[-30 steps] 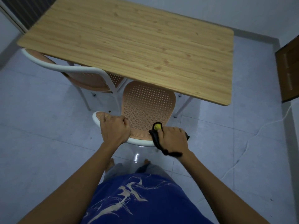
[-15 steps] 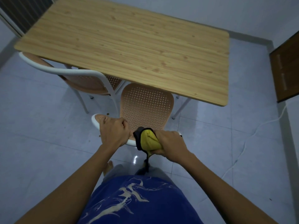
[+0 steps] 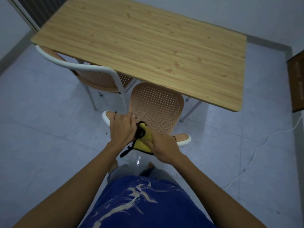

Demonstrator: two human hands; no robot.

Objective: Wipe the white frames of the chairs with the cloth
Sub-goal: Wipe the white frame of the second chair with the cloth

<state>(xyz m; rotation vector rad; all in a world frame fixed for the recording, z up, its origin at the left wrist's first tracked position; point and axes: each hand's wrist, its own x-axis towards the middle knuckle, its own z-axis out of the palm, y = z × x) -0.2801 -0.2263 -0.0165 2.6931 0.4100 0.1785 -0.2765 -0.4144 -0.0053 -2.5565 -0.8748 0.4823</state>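
Observation:
A chair with a perforated tan seat and a curved white frame (image 3: 185, 140) stands right in front of me, half under the table. My left hand (image 3: 122, 128) grips the top of its backrest frame near the left end. My right hand (image 3: 162, 146) holds a yellow cloth with black edging (image 3: 143, 140) over the middle of that frame, touching the left hand. A black strip of the cloth hangs down below. The frame under both hands is hidden. A second chair (image 3: 92, 68) with the same white frame stands to the left.
A light wooden table (image 3: 148, 40) fills the upper view, with the chairs tucked at its near edge. The floor is pale tile. A white cable (image 3: 256, 150) runs across the floor at the right. A brown door (image 3: 297, 83) is at the far right.
My right hand has slid the cloth leftward along the backrest frame, from the right part until it meets the left hand. The right end of the frame is now uncovered.

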